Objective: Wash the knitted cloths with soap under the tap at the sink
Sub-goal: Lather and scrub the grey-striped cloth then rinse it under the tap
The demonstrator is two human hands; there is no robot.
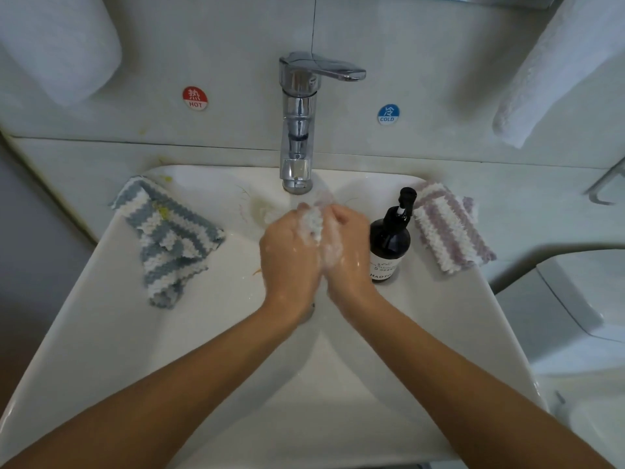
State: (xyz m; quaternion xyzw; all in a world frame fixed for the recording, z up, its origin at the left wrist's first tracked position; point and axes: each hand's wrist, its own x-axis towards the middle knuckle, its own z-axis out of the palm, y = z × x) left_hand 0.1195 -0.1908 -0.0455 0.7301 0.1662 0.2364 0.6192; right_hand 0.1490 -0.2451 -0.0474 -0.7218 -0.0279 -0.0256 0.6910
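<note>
Both hands meet over the middle of the white sink [101,333], just below the chrome tap [297,130]. My left hand [287,252] and my right hand [348,245] grip a small, bunched, soapy white cloth [313,220] between them; lather covers the fingers. Most of that cloth is hidden inside the hands. A grey-and-white striped knitted cloth [169,238] lies draped over the sink's left rim. On the right rim lies a purple-and-white striped knitted cloth [449,228]. A black soap pump bottle [389,242] stands just right of my right hand.
The tap's lever [334,67] points right. Red HOT [195,98] and blue COLD [388,114] stickers sit on the wall. White towels hang at upper left [61,45] and upper right [548,72]. A white toilet [575,316] stands to the right of the sink.
</note>
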